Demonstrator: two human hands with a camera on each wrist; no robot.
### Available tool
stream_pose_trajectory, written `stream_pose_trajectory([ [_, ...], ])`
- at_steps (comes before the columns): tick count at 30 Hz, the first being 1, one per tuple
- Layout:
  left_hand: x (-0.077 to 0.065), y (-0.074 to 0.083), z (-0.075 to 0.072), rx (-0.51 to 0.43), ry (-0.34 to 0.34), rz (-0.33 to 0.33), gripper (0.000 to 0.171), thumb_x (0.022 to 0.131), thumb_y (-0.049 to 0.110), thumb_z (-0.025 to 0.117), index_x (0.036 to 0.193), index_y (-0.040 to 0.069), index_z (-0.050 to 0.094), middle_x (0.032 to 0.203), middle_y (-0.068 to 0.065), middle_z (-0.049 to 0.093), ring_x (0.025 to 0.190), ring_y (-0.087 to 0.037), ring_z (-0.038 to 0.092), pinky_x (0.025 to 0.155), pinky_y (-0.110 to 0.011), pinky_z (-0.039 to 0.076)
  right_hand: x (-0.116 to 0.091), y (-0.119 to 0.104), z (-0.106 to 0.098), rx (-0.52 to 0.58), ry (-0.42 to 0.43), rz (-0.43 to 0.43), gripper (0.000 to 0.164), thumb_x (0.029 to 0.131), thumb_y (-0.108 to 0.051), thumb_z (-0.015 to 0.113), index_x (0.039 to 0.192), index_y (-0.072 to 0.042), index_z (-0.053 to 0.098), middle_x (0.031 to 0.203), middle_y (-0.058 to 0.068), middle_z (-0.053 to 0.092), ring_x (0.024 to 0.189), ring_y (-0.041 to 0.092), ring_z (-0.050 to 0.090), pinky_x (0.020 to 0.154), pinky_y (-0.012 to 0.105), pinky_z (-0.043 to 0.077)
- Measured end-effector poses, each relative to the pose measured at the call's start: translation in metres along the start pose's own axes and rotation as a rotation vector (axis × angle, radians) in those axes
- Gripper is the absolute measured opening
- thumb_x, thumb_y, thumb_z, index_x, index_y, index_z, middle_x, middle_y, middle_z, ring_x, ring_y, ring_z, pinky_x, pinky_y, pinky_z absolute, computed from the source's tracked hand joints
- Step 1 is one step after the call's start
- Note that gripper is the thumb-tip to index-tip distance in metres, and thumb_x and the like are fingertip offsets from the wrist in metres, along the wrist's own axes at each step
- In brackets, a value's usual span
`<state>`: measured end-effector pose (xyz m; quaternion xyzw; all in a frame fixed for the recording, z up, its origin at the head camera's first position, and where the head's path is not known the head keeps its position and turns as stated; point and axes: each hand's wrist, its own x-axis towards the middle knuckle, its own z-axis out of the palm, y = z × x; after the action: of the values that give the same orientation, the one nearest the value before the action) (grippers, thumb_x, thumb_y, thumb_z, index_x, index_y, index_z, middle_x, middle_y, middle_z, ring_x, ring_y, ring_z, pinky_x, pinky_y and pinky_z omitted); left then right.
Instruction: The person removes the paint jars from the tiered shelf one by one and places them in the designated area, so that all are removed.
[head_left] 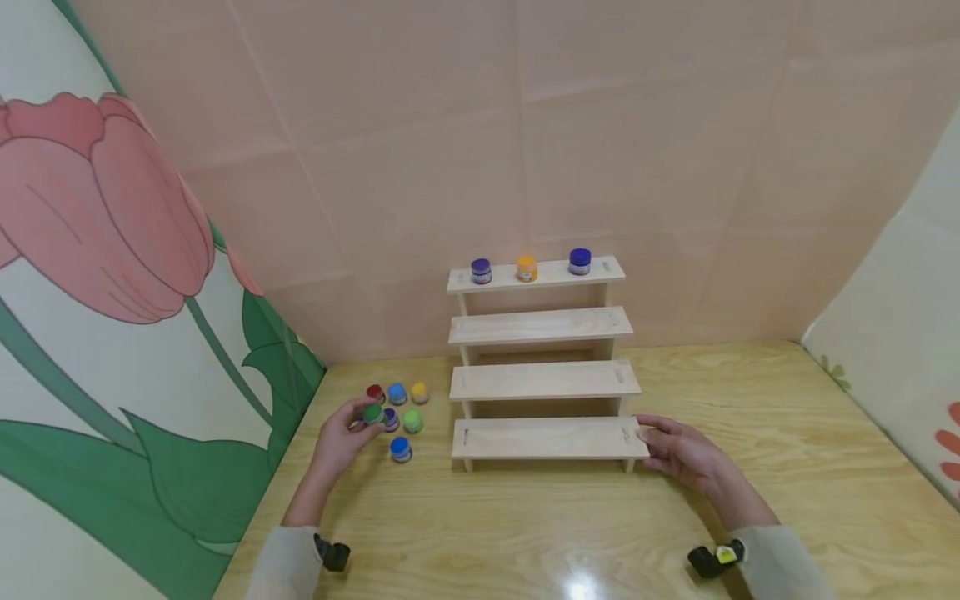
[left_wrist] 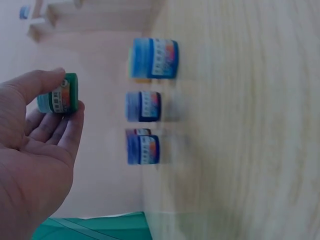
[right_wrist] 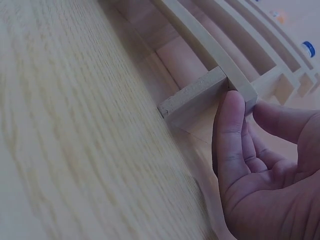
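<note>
Small white glare on tabletop (head_left: 525,533)

Pale wood-grain worktop (head_left: 480,533), stepped shelf (head_left: 545,381) at twelve o'clock, small jars at ten.
In the jar group, a purple-lidded jar (head_left: 391,420) sits central, a red-lidded jar (head_left: 376,394) at eleven, a light-blue jar (head_left: 397,395) at twelve, a yellow jar (head_left: 420,393) at two, a light-green jar (head_left: 413,422) at three and a blue jar (head_left: 401,451) at six; the shelf's top board (head_left: 504,277) bears a violet-lidded jar (head_left: 482,271) at nine, an orange jar (head_left: 527,268) mid-board and a dark-blue jar (head_left: 580,262) at three.
</note>
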<state>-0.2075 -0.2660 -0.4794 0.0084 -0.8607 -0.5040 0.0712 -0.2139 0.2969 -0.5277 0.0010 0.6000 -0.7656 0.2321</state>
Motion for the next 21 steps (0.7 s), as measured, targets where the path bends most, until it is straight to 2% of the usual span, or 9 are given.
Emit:
stream_pose_trajectory([
  [5, 0.001, -0.012, 0.000, 0.006, -0.001, -0.028, 0.048, 0.091, 0.004, 0.074, 0.136, 0.000, 0.057, 0.141, -0.020, 0.057, 0.131, -0.037, 0.054, 0.109, -0.048, 0.047, 0.000, 0.001, -0.001, 0.011, -0.016, -0.008, 0.023, 0.104, -0.010, 0.056, 0.118, -0.028, 0.062, 0.105, -0.003, 0.072, 0.091, 0.011, 0.070, 0.079, 0.027, 0.061],
  [12, 0.002, -0.028, 0.003, 0.015, -0.022, -0.052, 0.049, 0.090, 0.004, 0.075, 0.136, 0.000, 0.057, 0.132, -0.020, 0.062, 0.126, -0.035, 0.057, 0.106, -0.047, 0.050, 0.001, 0.001, -0.003, 0.019, -0.018, -0.003, 0.023, 0.104, -0.010, 0.056, 0.117, -0.028, 0.062, 0.105, -0.001, 0.072, 0.091, 0.011, 0.070, 0.080, 0.028, 0.061],
  [21, 0.002, -0.037, 0.007, 0.074, -0.041, -0.104, 0.047, 0.090, 0.004, 0.075, 0.134, 0.001, 0.058, 0.126, -0.020, 0.064, 0.121, -0.035, 0.059, 0.105, -0.051, 0.050, 0.002, 0.000, -0.002, 0.017, -0.014, -0.008, 0.023, 0.104, -0.010, 0.057, 0.119, -0.025, 0.062, 0.105, -0.001, 0.073, 0.091, 0.012, 0.070, 0.079, 0.029, 0.062],
])
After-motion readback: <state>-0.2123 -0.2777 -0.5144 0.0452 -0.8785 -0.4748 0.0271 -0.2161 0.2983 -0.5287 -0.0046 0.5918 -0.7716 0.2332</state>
